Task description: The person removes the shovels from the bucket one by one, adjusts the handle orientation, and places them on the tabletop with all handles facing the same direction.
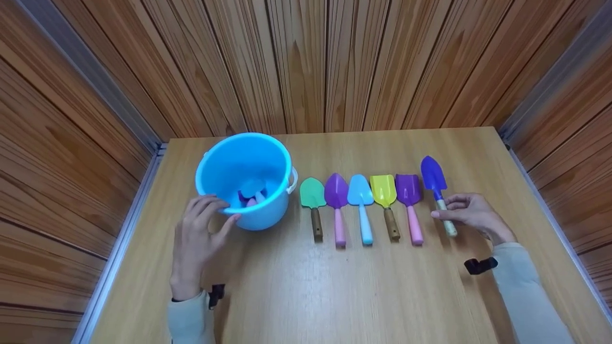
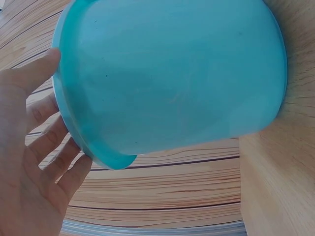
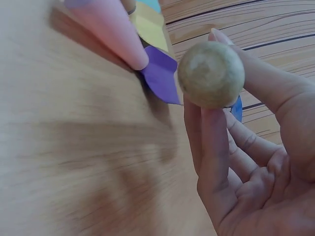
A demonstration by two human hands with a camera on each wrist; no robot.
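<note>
My left hand [image 1: 193,241] holds the near rim of a light-blue bucket [image 1: 267,217], thumb outside and fingertips over the edge. The left wrist view shows the bucket's side [image 2: 182,73] large beside that hand [image 2: 34,162]. Small pink, purple and blue pieces lie inside the bucket, their kind unclear. At the far right, my right hand [image 1: 473,215] pinches the pale handle of a blue hand trowel [image 1: 432,174]. Up close in the right wrist view, the handle's round end [image 3: 210,73] sits between thumb and fingers of this hand [image 3: 261,187], raised off the table.
Between the hands lies a row of small garden tools: a green trowel [image 1: 312,192], a purple trowel [image 1: 336,190], a blue shovel [image 1: 359,190], a yellow shovel [image 1: 383,190] and a purple shovel [image 1: 408,190]. Wooden walls [image 1: 306,67] enclose the table [image 1: 306,291].
</note>
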